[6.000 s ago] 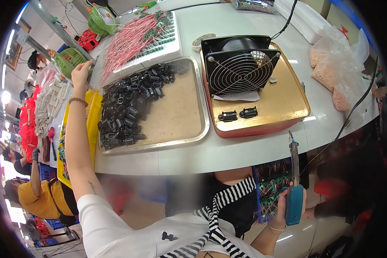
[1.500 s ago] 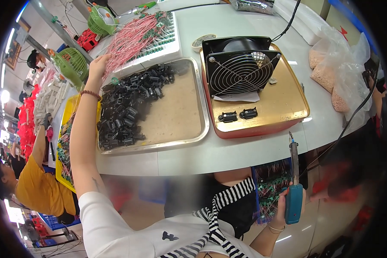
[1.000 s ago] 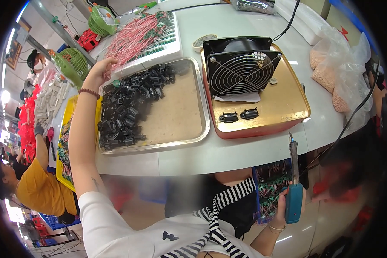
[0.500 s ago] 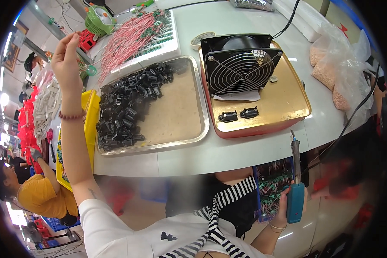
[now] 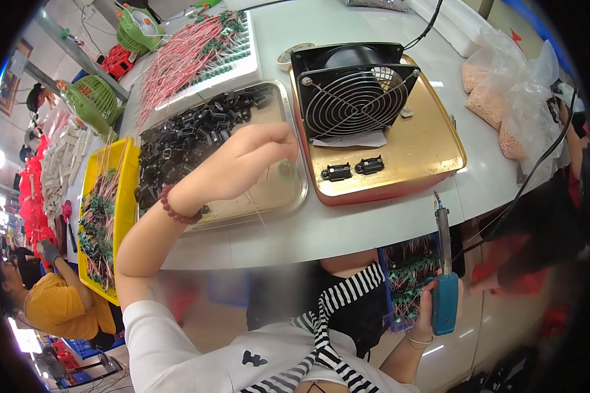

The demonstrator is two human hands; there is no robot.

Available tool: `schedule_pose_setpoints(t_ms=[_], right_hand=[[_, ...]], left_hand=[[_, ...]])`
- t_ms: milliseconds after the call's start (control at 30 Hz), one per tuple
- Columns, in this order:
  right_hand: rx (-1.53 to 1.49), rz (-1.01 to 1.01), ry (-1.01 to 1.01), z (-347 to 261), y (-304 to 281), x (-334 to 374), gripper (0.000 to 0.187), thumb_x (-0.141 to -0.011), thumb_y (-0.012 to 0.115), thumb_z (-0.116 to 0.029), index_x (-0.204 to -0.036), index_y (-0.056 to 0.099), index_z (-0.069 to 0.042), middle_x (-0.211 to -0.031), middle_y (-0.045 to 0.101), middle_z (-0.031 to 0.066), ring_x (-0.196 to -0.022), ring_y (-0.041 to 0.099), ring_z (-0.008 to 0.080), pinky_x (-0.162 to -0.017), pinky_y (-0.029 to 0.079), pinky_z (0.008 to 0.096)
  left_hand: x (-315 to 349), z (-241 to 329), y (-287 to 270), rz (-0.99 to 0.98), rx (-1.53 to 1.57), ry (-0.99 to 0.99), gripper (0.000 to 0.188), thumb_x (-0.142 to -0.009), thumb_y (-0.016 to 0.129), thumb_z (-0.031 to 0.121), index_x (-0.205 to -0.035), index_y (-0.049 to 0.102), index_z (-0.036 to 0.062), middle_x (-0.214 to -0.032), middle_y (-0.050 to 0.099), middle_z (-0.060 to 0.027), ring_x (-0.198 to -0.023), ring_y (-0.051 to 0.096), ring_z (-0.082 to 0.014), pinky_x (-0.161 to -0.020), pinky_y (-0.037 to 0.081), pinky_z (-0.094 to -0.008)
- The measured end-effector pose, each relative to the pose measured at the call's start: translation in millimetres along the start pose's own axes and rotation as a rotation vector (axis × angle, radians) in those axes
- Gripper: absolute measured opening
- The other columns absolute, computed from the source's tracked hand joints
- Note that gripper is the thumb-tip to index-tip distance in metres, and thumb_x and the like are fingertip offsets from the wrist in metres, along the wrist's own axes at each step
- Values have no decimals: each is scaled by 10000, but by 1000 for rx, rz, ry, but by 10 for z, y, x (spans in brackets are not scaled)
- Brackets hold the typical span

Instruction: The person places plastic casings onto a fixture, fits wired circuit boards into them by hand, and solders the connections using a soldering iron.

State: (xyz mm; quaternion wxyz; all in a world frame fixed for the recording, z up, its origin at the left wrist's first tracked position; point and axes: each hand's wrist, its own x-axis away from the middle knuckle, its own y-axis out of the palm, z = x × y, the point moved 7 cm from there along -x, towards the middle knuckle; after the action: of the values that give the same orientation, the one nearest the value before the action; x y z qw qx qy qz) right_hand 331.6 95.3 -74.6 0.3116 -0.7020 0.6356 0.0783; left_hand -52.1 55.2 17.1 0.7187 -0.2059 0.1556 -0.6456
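Note:
My left hand (image 5: 252,160) is closed in a pinch above the metal tray (image 5: 300,193). A small green circuit board (image 5: 286,169) with thin pale wires hangs from its fingers, partly hidden. Under and behind the hand, a heap of small black plastic housings (image 5: 170,141) fills the tray's left side. My right hand (image 5: 426,311) grips the teal handle of a soldering iron (image 5: 446,301), tip upward, by the table's front edge. Two black housings, a left one (image 5: 336,172) and a right one (image 5: 370,165), lie on the gold-topped red tin (image 5: 432,154).
A black fan (image 5: 357,111) stands on the tin. Left of the tray is a yellow bin (image 5: 128,196) of wired boards; behind it, a white foam tray (image 5: 250,65) with red wires. Bags of pellets (image 5: 501,105) lie right. A co-worker in yellow (image 5: 59,301) is at left.
My left hand has swung down from the upper left to above the metal tray, with the wired board now visible at its fingers. The soldering iron stays nearly in place.

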Motion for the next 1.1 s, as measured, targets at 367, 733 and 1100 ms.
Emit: schedule_pose_setpoints(t_ms=[367, 733, 1100], right_hand=[[40, -76, -29, -90, 57, -46, 292, -657, 706, -59, -933, 657, 23, -939, 669, 172, -847, 638, 307, -767, 498, 359], [-17, -47, 74, -213, 139, -77, 329, -688, 743, -147, -958, 660, 23, -947, 675, 169, -864, 648, 306, -788, 506, 368], [-39, -84, 43, -456, 382, -158, 230, -721, 735, -142, -902, 669, -17, -896, 662, 129, -836, 640, 288, -734, 507, 363]], left_hand=[[-168, 151, 390, -197, 412, 62, 232, -905, 677, 40, -1100, 561, -7, -931, 700, -64, -914, 653, -93, -798, 506, -222], [-123, 88, 308, -87, 54, 47, 207, -900, 703, 102, -1030, 587, -9, -879, 638, 7, -759, 586, -34, -682, 459, -185], [6, -81, 402, -165, 690, 100, 141, -930, 652, 109, -928, 551, 10, -817, 664, -38, -812, 653, -83, -649, 472, -204]])
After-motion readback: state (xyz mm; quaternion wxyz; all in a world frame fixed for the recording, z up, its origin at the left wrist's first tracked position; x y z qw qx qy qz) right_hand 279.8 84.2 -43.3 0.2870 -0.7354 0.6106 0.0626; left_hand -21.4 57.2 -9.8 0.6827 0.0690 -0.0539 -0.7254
